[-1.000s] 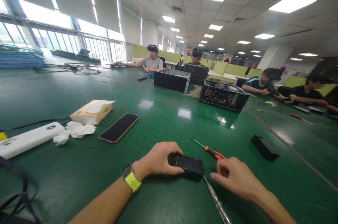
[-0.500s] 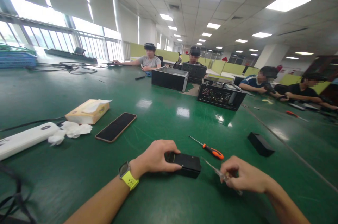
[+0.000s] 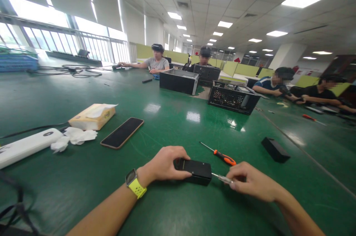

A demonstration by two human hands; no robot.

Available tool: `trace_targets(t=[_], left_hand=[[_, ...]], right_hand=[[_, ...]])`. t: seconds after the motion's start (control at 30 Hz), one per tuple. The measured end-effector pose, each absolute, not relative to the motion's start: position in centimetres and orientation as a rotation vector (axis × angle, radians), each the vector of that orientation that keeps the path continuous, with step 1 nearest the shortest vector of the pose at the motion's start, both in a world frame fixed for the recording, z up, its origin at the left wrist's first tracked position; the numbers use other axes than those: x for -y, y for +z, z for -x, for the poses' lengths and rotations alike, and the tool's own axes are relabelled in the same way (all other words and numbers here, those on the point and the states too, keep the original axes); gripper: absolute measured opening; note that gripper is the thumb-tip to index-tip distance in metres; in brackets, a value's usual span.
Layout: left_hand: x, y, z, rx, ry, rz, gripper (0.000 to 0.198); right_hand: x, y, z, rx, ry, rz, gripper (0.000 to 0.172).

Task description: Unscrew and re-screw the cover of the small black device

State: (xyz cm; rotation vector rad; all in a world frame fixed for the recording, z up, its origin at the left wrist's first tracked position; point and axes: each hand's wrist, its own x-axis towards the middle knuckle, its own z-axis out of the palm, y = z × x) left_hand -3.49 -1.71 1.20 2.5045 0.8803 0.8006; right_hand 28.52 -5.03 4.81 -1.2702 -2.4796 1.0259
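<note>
My left hand (image 3: 169,165), with a yellow-strapped watch on its wrist, is closed around the left end of a small black box (image 3: 198,171) lying on the green table. My right hand (image 3: 250,181) pinches the clear handle of a small screwdriver (image 3: 224,179). Its thin shaft points left, and the tip is at the right end face of the box; whether it sits in a screw I cannot tell. Just behind lies an orange-and-black screwdriver (image 3: 225,157). Farther right rests a second black block (image 3: 275,150).
A phone (image 3: 122,133), a tissue pack (image 3: 92,116), crumpled tissues (image 3: 79,136) and a white power strip (image 3: 30,147) lie on the left. Open computer cases (image 3: 233,99) stand farther back. Several people sit around the far side. Dark cables (image 3: 16,206) hang at lower left.
My right hand has moved a little left and up, bringing the clear screwdriver's tip to the end of the black box. My left hand keeps its hold on the box.
</note>
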Motion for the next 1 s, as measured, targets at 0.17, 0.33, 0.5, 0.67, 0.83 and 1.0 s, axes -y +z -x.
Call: trace_targets(t=[0.17, 0.33, 0.5, 0.67, 0.83, 1.0], left_hand=[[1.8, 1.1, 3.4, -0.936, 0.750, -2.499, 0.034], [1.8, 1.1, 3.4, -0.931, 0.740, -2.489, 0.036], [2.0, 1.6, 3.5, -0.921, 0.797, -2.475, 0.034], [2.1, 1.7, 3.6, -0.872, 0.752, -2.507, 0.035], [1.9, 1.4, 3.5, -0.896, 0.684, -2.532, 0.043], [2.0, 1.1, 3.0, -0.852, 0.668, -2.529, 0.047]], right_hand=[[5.2, 4.8, -28.2, 2.456, 0.713, 1.324, 0.022], [5.0, 2.5, -26.2, 2.556, 0.570, 1.445, 0.016], [4.9, 1.4, -26.2, 2.561, 0.712, 1.494, 0.025], [4.3, 2.2, -28.7, 2.481, 0.715, 1.634, 0.022], [4.1, 2.6, -28.7, 2.451, 0.644, 1.683, 0.023], [4.7, 2.6, -26.1, 2.360, 0.479, 1.403, 0.052]])
